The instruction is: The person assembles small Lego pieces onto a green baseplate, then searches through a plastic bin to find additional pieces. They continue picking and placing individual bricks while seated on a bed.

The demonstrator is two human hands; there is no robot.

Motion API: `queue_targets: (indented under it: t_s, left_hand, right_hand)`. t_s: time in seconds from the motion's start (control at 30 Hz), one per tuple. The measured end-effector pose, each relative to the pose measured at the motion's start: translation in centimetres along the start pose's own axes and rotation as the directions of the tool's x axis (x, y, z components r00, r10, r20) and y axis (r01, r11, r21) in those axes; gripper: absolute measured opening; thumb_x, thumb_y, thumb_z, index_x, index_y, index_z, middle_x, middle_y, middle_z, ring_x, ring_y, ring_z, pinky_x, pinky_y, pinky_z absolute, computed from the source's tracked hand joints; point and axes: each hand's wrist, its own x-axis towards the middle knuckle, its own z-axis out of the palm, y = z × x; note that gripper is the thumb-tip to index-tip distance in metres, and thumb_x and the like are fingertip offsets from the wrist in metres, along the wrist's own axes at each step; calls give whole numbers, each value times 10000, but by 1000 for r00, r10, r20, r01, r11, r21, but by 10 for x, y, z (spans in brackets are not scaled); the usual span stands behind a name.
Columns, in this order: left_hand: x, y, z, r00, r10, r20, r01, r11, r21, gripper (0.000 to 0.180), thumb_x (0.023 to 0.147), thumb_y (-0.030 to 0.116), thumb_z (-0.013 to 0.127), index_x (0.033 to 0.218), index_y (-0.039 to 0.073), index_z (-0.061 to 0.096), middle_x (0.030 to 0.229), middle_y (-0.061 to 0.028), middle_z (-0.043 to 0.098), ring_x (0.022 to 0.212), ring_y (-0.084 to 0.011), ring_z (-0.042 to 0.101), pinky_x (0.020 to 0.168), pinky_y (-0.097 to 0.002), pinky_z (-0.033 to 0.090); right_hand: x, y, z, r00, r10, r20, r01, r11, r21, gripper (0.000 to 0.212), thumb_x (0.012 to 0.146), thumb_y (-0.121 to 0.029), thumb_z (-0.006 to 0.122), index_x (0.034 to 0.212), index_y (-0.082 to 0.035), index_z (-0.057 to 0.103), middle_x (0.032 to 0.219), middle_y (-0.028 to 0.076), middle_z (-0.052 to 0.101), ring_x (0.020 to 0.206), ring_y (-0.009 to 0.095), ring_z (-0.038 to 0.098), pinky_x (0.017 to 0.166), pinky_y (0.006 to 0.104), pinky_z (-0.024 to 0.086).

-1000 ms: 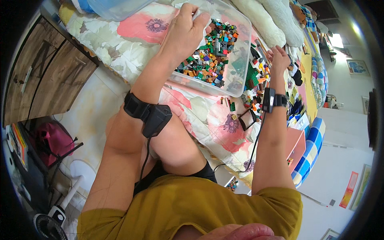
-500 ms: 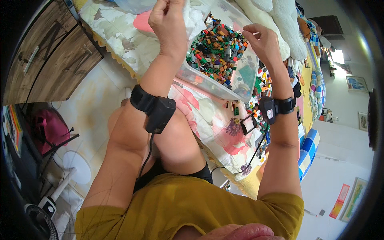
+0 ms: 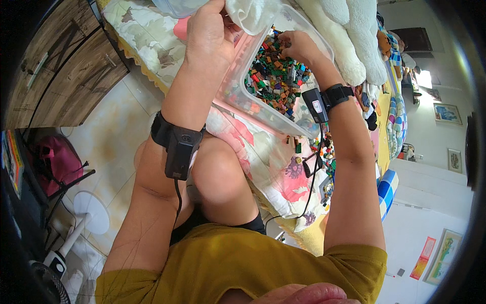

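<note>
My left hand (image 3: 210, 38) is closed on a soft white bag (image 3: 250, 15) that looks like thin cloth, held over the far left side of a clear plastic bin (image 3: 283, 119). Many small toy building bricks (image 3: 278, 81) fill the bin, in green, brown, grey, orange and red. Reaching into the far right part of this pile is my right hand (image 3: 304, 48). Its thumb and fingers are bent together among the bricks, and the fingertips are partly hidden. Which brick they pinch, if any, I cannot make out.
The bin rests on a flowered bedspread (image 3: 283, 175). More loose bricks (image 3: 326, 169) lie to its right, near a small black-framed object (image 3: 311, 164). A white plush toy (image 3: 344, 45) lies behind. Black devices with cables are strapped to both forearms.
My right hand has moved left and down into the bricks from above the bin's right rim. My left hand has come slightly lower, and the white bag has shifted with it.
</note>
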Motion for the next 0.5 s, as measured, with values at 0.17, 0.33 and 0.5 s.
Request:
queue_targets:
  t_s: [0.17,0.33,0.5]
  left_hand:
    - [0,-9,2,992,125,-5,-124,989,85,217,978,105,580,1111,-54,642,1027,-139,712,900,-260,720,812,-387,616]
    - [5,-12,-3,996,-43,82,40,999,36,240,991,111,545,1136,-62,629,1057,-149,706,948,-264,709,851,-383,600]
    - [7,-14,-7,960,-124,251,127,992,3,292,1016,152,491,1167,-69,608,1101,-166,695,1016,-274,688,904,-387,572]
  right_hand:
    - [1,6,16,998,40,-57,-40,999,-9,413,737,-112,765,1146,-87,712,1040,172,723,986,361,680,862,427,541]
    - [-3,24,11,975,-10,-221,11,1000,3,393,774,-59,661,1165,-53,702,1122,178,709,981,327,693,876,379,541]
    - [-11,52,-4,971,127,-204,-100,985,139,385,785,-44,621,1156,-82,717,1123,189,704,1039,356,666,926,399,515]
